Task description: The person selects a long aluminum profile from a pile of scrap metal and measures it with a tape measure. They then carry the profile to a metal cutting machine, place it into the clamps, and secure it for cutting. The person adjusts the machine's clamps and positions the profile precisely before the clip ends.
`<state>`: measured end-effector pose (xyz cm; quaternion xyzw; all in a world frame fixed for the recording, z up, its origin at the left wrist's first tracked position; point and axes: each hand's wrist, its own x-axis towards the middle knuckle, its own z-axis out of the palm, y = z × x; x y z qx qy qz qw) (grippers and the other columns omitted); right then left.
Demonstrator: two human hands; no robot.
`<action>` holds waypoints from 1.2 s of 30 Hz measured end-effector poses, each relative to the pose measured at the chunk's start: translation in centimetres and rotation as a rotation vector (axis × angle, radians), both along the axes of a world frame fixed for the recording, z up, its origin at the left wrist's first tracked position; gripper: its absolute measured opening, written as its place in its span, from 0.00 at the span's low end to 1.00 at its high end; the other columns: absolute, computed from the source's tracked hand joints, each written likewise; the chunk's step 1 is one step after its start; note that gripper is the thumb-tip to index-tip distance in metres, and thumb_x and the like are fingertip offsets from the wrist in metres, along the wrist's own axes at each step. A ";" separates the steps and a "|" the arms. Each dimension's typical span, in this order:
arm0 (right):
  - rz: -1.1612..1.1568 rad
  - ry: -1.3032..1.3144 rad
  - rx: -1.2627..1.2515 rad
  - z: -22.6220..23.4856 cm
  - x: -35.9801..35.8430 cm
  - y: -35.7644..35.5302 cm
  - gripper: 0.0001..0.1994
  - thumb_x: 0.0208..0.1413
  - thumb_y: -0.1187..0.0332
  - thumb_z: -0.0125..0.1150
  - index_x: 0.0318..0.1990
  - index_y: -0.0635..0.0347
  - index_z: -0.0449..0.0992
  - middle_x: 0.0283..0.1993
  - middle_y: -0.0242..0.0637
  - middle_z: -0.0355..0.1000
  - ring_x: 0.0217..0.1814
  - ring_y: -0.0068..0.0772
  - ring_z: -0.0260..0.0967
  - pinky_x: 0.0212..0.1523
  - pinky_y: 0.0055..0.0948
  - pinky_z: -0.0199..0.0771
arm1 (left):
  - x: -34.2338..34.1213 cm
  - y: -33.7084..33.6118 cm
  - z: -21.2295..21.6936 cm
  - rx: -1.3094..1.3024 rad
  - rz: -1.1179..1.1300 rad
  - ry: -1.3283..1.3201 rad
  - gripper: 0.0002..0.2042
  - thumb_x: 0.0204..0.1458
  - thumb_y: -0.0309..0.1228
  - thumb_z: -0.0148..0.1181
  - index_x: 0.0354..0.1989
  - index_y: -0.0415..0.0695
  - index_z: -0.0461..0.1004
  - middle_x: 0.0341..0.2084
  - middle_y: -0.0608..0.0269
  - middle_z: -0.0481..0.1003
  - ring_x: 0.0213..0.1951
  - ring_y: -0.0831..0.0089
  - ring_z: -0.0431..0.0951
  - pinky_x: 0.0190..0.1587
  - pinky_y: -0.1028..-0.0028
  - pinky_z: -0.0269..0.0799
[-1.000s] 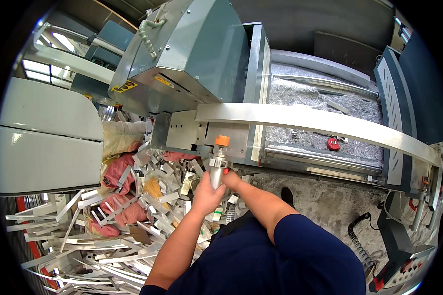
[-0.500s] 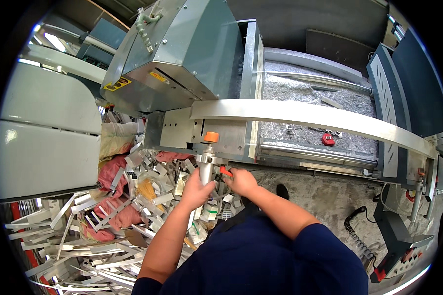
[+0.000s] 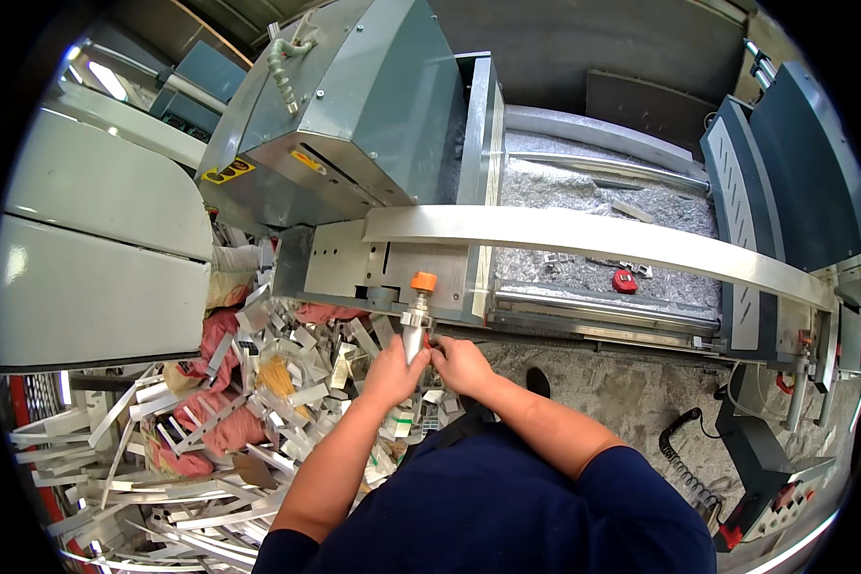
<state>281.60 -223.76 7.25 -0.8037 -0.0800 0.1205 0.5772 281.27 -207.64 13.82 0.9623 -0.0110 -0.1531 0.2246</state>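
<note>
My left hand (image 3: 392, 371) is wrapped round the lower part of a silver clamp cylinder (image 3: 413, 339) with an orange knob-like tip (image 3: 424, 281). The cylinder stands in front of the machine's near edge, just right of a round grey bracket (image 3: 383, 295). Close against it, my right hand (image 3: 460, 367) has its fingers closed at a small red lever (image 3: 427, 339) on the cylinder's side. Most of that lever is hidden by the fingers. Beyond both hands, a long white profile bar (image 3: 584, 231) lies across the machine.
A grey-green saw housing (image 3: 373, 105) rises behind. Metal shavings and a red tape measure (image 3: 624, 281) lie in the machine bed. Several metal offcuts (image 3: 210, 497) heap up at left, near a white panel (image 3: 105, 287). A control box (image 3: 784, 497) with a coiled cable stands right.
The clamp cylinder has shifted slightly right, uncovering the round bracket. The red lever, which stuck out to the right, now lies close along the cylinder, and my right hand has moved in nearer.
</note>
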 end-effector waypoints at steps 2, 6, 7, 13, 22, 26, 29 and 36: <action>-0.013 -0.009 -0.008 -0.6 -0.1 -0.1 0.12 0.57 0.65 0.54 0.35 0.68 0.76 0.32 0.60 0.74 0.37 0.64 0.73 0.42 0.53 0.73 | 0.1 0.7 -1.2 0.001 0.001 0.011 0.24 0.57 0.47 0.56 0.44 0.33 0.67 0.35 0.36 0.76 0.40 0.39 0.77 0.42 0.51 0.71; 0.031 0.008 -0.080 -2.4 -0.2 -0.8 0.12 0.58 0.65 0.53 0.34 0.68 0.75 0.32 0.59 0.74 0.37 0.64 0.72 0.42 0.54 0.72 | 0.0 0.7 -1.7 0.008 0.030 0.045 0.23 0.58 0.46 0.56 0.46 0.34 0.67 0.36 0.36 0.76 0.41 0.39 0.76 0.43 0.51 0.71; 0.075 0.005 -0.121 -2.5 -0.2 -1.1 0.12 0.58 0.66 0.53 0.36 0.67 0.75 0.32 0.58 0.75 0.38 0.63 0.73 0.42 0.53 0.73 | -0.1 0.7 -1.6 0.017 0.034 0.046 0.24 0.58 0.46 0.56 0.46 0.34 0.67 0.36 0.36 0.76 0.41 0.39 0.76 0.43 0.51 0.71; 0.225 -0.235 -0.395 -4.8 -0.8 -1.4 0.09 0.55 0.70 0.51 0.40 0.64 0.72 0.32 0.50 0.77 0.36 0.54 0.76 0.38 0.48 0.77 | -0.2 0.4 -1.2 0.012 0.022 0.037 0.26 0.57 0.49 0.56 0.43 0.32 0.65 0.34 0.34 0.76 0.40 0.38 0.77 0.42 0.50 0.71; 0.457 -0.126 -0.641 -4.7 1.1 -0.4 0.11 0.55 0.68 0.52 0.42 0.64 0.73 0.35 0.50 0.78 0.36 0.51 0.79 0.37 0.45 0.78 | -0.4 0.4 -1.4 0.029 0.059 -0.017 0.25 0.55 0.49 0.57 0.42 0.35 0.65 0.35 0.35 0.76 0.40 0.38 0.77 0.42 0.49 0.71; 0.477 -0.033 -0.588 -3.6 0.9 -1.1 0.16 0.58 0.62 0.53 0.46 0.65 0.71 0.40 0.52 0.78 0.41 0.53 0.77 0.42 0.47 0.77 | -0.9 0.6 -1.9 -0.022 0.092 -0.035 0.24 0.56 0.49 0.56 0.42 0.36 0.65 0.35 0.37 0.77 0.40 0.39 0.77 0.42 0.50 0.71; 0.461 0.079 -0.527 -3.2 -0.1 -3.4 0.24 0.60 0.53 0.54 0.54 0.65 0.68 0.44 0.56 0.76 0.47 0.57 0.75 0.48 0.49 0.74 | -1.9 0.9 -1.8 -0.096 0.129 -0.007 0.25 0.56 0.50 0.56 0.45 0.37 0.66 0.36 0.37 0.77 0.40 0.39 0.77 0.42 0.50 0.71; 0.368 0.239 -0.387 -7.5 -3.0 -8.7 0.31 0.59 0.46 0.55 0.54 0.69 0.70 0.49 0.57 0.74 0.53 0.58 0.72 0.54 0.45 0.71 | -3.6 2.6 -3.1 -0.452 0.265 0.127 0.26 0.52 0.46 0.66 0.48 0.34 0.70 0.35 0.54 0.76 0.37 0.71 0.75 0.40 0.69 0.71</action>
